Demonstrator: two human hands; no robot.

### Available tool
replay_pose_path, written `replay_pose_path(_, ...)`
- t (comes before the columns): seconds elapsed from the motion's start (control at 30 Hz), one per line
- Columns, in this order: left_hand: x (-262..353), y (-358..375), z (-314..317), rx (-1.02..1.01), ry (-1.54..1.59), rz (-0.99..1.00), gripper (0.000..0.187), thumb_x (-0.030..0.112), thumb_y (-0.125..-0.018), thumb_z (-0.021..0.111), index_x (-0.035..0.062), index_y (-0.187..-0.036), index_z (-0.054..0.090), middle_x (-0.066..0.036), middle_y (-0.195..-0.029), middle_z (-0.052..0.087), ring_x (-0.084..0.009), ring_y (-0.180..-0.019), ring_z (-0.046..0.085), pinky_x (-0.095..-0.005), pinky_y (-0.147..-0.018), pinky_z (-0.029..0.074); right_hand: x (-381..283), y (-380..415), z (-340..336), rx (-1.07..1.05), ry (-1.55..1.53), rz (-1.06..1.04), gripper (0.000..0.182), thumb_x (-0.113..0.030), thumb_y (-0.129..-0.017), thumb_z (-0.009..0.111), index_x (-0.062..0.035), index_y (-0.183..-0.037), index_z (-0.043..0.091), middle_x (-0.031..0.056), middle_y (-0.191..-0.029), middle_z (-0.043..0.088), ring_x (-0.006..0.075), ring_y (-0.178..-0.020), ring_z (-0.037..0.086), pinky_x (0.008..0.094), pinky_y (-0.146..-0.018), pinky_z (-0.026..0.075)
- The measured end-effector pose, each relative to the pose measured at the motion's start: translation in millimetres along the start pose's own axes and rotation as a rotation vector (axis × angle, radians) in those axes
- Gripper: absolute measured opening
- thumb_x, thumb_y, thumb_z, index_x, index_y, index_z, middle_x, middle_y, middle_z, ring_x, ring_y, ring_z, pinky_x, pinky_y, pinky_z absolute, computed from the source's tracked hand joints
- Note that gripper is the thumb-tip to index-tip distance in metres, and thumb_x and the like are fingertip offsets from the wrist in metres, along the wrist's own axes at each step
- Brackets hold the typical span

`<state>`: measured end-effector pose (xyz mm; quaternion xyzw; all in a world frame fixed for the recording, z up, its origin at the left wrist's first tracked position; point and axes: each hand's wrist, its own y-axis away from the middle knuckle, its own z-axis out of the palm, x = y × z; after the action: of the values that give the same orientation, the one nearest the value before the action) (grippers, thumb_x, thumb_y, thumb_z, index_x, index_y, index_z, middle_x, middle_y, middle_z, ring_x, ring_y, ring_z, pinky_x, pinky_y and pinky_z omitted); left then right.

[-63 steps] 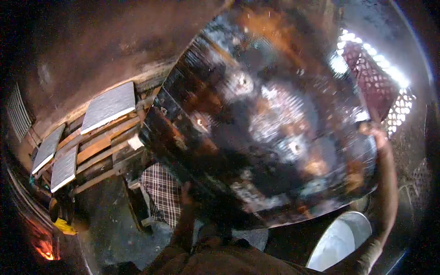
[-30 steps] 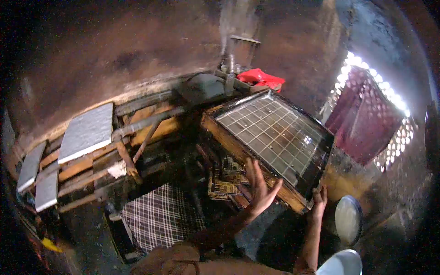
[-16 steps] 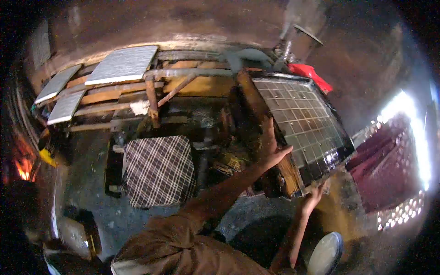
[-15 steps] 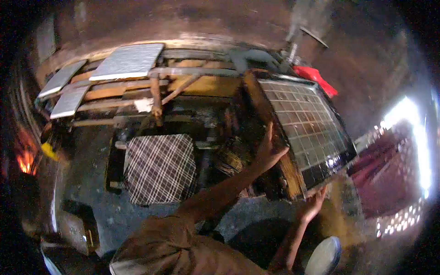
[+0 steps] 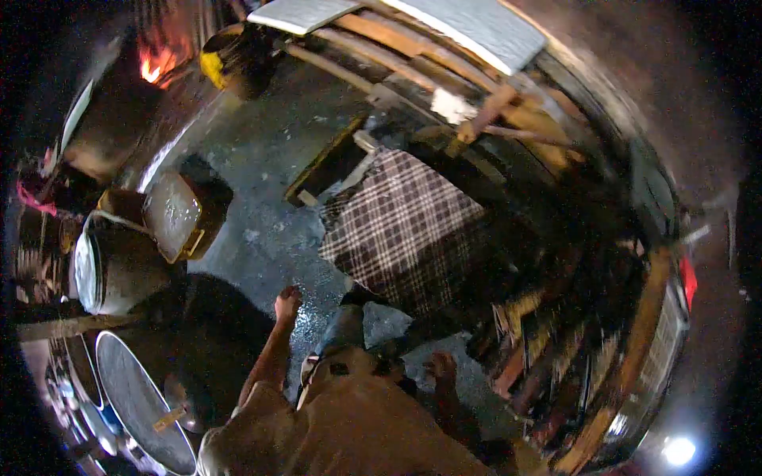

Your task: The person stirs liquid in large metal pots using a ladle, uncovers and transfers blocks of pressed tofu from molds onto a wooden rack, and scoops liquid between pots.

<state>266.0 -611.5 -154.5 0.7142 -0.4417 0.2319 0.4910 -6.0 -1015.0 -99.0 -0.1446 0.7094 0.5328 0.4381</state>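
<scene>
Near us, our left hand (image 5: 287, 304) and right hand (image 5: 441, 366) hang blurred and dim over the wet floor (image 5: 262, 230); we cannot tell how the fingers are set. Both have left the gridded tray (image 5: 647, 357), now half hidden at the right. Beyond lies the checked cloth (image 5: 401, 230).

Wet grey concrete floor (image 5: 262, 174) below me.
On it I see a plaid-covered seat (image 5: 401, 226), a dark metal tin (image 5: 178, 214), a round drum (image 5: 107, 266) and a wide pan (image 5: 143, 408).
</scene>
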Motion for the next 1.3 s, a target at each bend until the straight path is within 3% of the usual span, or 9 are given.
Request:
replay_pose_path(0.07, 9.0, -16.1, -13.3, 0.045, 0.359, -0.201, 0.025, 0.017, -0.08, 0.053, 0.003, -0.099, 0.062, -0.007, -0.087, 0.064, -0.0158, -0.069, 0.062, -0.0276, -0.056, 0.049, -96.8, -83.5, 54.5, -0.138, 0.219, -0.103, 0.029, -0.031, -0.088, 0.057, -0.0054, -0.102, 0.059, 0.0084, -0.092, 0.06, 0.0171, -0.078, 0.058, 0.0313, -0.066, 0.049)
replay_pose_path(0.1, -43.2, -45.6, -7.5, -0.082, 0.204, 0.154, 0.024, 0.017, -0.081, 0.053, 0.0022, -0.097, 0.061, -0.008, -0.086, 0.063, -0.0162, -0.067, 0.062, -0.0278, -0.054, 0.049, -122.6, -117.4, 72.9, -0.21, 0.331, -0.16, 0.029, -0.03, -0.088, 0.058, -0.0051, -0.102, 0.059, 0.0089, -0.09, 0.06, 0.0164, -0.078, 0.059, 0.0309, -0.066, 0.05)
replay_pose_path(0.2, -40.1, -103.5, 16.4, -0.098, 0.62, -0.537, 0.024, 0.025, -0.083, 0.054, 0.004, -0.092, 0.06, -0.006, -0.077, 0.061, -0.0164, -0.06, 0.059, -0.0266, -0.048, 0.045, -217.0, -243.9, 147.1, -0.334, 0.292, -0.294, 0.021, -0.024, -0.089, 0.057, -0.0034, -0.093, 0.056, 0.0054, -0.082, 0.055, 0.0148, -0.068, 0.053, 0.0315, -0.058, 0.044)
replay_pose_path(0.3, -46.9, -165.8, 48.1, 0.022, 0.453, -0.469, 0.028, 0.024, -0.08, 0.059, 0.0021, -0.096, 0.06, -0.005, -0.077, 0.061, -0.0151, -0.058, 0.056, -0.0263, -0.051, 0.044, -243.5, -424.2, 195.4, -0.699, 0.034, -0.366, 0.016, -0.017, -0.089, 0.057, -0.0028, -0.096, 0.056, 0.0035, -0.083, 0.054, 0.0131, -0.065, 0.053, 0.0291, -0.06, 0.047)
replay_pose_path(0.43, -85.8, -270.6, 100.5, -0.037, 0.528, -0.277, 0.046, 0.019, -0.078, 0.062, -0.0016, -0.117, 0.051, -0.007, -0.089, 0.061, -0.0181, -0.072, 0.057, -0.0292, -0.064, 0.047, -329.9, -507.6, 331.6, -0.429, 0.785, -0.703, 0.022, -0.012, -0.087, 0.058, -0.002, -0.107, 0.058, 0.0065, -0.093, 0.061, 0.0105, -0.079, 0.057, 0.0246, -0.066, 0.047)
replay_pose_path(0.63, -48.8, -313.8, 131.2, -0.085, 0.433, -0.103, 0.068, 0.021, -0.08, 0.065, -0.0023, -0.134, 0.031, -0.012, -0.13, 0.042, -0.0208, -0.115, 0.043, -0.0317, -0.093, 0.039, -303.9, -621.6, 411.1, -0.484, 1.696, -0.607, 0.037, -0.006, -0.074, 0.059, -0.0153, -0.11, 0.062, 0.0152, -0.111, 0.057, 0.0319, -0.089, 0.06, 0.0419, -0.074, 0.05)
replay_pose_path(0.87, -87.5, -294.1, 123.4, -0.111, 0.566, -0.123, 0.035, 0.015, -0.075, 0.072, 0.0001, -0.1, 0.053, -0.007, -0.1, 0.058, -0.016, -0.092, 0.053, -0.0303, -0.079, 0.044, -288.5, -666.5, 403.5, -0.391, 2.113, -0.463, 0.021, -0.011, -0.077, 0.052, -0.0144, -0.095, 0.063, 0.0159, -0.096, 0.061, 0.0351, -0.09, 0.06, 0.0497, -0.08, 0.044)
replay_pose_path(1.07, -21.8, -250.1, 51.7, 0.168, 0.59, -0.193, 0.021, -0.001, -0.07, 0.072, 0.0031, -0.069, 0.051, -0.001, -0.079, 0.06, -0.0076, -0.076, 0.053, -0.0255, -0.064, 0.044, -356.9, -658.3, 355.3, -0.044, 1.471, -0.93, 0.015, -0.007, -0.077, 0.053, -0.0099, -0.092, 0.049, 0.0172, -0.08, 0.057, 0.037, -0.069, 0.057, 0.0457, -0.062, 0.045)
replay_pose_path(1.3, 3.9, -126.0, 66.7, -0.052, 0.484, 0.051, 0.024, 0.001, -0.078, 0.064, 0.0011, -0.102, 0.059, -0.006, -0.093, 0.063, -0.0131, -0.086, 0.057, -0.029, -0.076, 0.046, -344.7, -625.7, 198.0, 0.096, 0.902, -1.218, 0.021, 0.004, -0.077, 0.055, -0.0099, -0.088, 0.044, 0.0073, -0.071, 0.046, 0.0196, -0.053, 0.044, 0.0331, -0.052, 0.04)
